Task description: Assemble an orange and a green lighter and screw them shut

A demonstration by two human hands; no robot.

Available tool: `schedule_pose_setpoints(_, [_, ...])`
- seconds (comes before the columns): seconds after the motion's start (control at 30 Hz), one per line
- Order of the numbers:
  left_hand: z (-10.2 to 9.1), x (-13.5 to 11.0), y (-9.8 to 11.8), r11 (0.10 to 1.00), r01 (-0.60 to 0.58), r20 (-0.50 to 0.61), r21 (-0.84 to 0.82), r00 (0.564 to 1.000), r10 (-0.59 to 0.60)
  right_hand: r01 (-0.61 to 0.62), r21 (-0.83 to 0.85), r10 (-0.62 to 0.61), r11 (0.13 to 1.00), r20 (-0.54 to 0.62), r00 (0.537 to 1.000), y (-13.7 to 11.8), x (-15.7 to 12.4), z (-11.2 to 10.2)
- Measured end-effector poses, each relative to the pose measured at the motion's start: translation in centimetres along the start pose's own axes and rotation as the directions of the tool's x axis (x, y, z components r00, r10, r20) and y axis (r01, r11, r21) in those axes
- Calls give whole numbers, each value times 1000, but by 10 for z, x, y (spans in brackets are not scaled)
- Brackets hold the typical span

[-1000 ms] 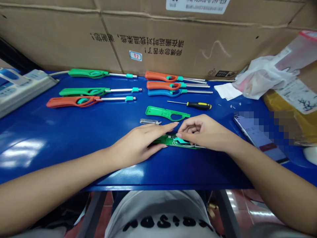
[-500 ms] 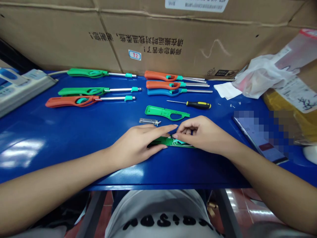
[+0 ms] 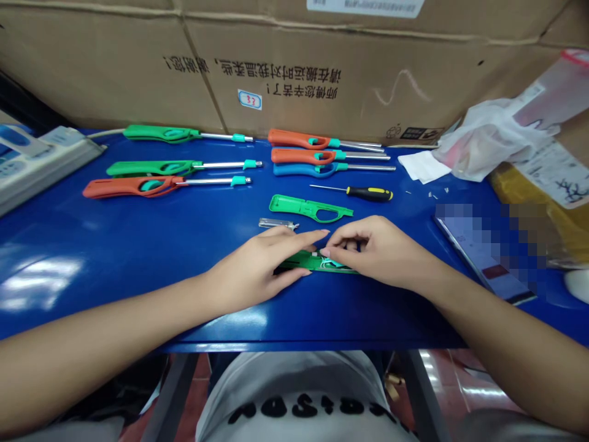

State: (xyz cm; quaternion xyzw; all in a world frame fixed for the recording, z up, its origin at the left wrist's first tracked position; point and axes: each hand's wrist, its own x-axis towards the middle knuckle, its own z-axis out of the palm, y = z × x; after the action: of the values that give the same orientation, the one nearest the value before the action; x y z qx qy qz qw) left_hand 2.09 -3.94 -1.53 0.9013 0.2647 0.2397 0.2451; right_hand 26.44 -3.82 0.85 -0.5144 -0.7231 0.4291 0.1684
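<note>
My left hand (image 3: 253,267) is closed around the left end of a green lighter half-shell (image 3: 301,261), holding it low over the blue table. Inside the shell's right part a teal piece (image 3: 333,263) and thin white wires show. Over that end, my right hand (image 3: 380,248) is pinched, its thumb and fingertips at the inner parts. What sits between those fingertips is too small to make out, and the hand hides the shell's right end. Just beyond lie a clear fuel tank (image 3: 275,223) and another green half-shell (image 3: 294,205).
Several long-necked lighters lie farther back, among them an orange one (image 3: 133,187) and a blue one (image 3: 304,169). A screwdriver (image 3: 370,193) lies nearer. At right are a phone (image 3: 478,258) and a plastic bag (image 3: 488,135); at left, a power strip (image 3: 50,159). A cardboard box (image 3: 276,37) stands behind.
Hardly anything differs. Both hands keep their hold at the green half-shell, and the view has shifted very slightly.
</note>
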Motion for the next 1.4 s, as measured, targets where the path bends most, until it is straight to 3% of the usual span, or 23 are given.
schedule_pose_setpoints(0.3, [2,0,3,990,101,4,-101,995,-102,-52,9,51,999,27,998,-6,-2,-3])
schedule_pose_setpoints(0.6, [3,-1,11,987,109,26,-118,994,-107,-130,8,131,991,-34,991,-4,-3,3])
schedule_pose_setpoints(0.77, [3,-1,10,996,67,24,-66,998,-65,-94,20,96,995,-73,993,-5,-3,4])
schedule_pose_setpoints(1.07, [1,0,8,996,55,59,-67,997,-51,2,-130,-24,992,-165,986,-4,-2,4])
schedule_pose_setpoints(1.23, [-3,-2,9,996,81,112,-40,991,-76,59,-104,-72,993,-124,990,-12,-9,-9])
schedule_pose_setpoints(1.4, [-4,-3,9,997,73,142,1,987,-72,224,-359,-206,906,88,975,-17,-19,-27])
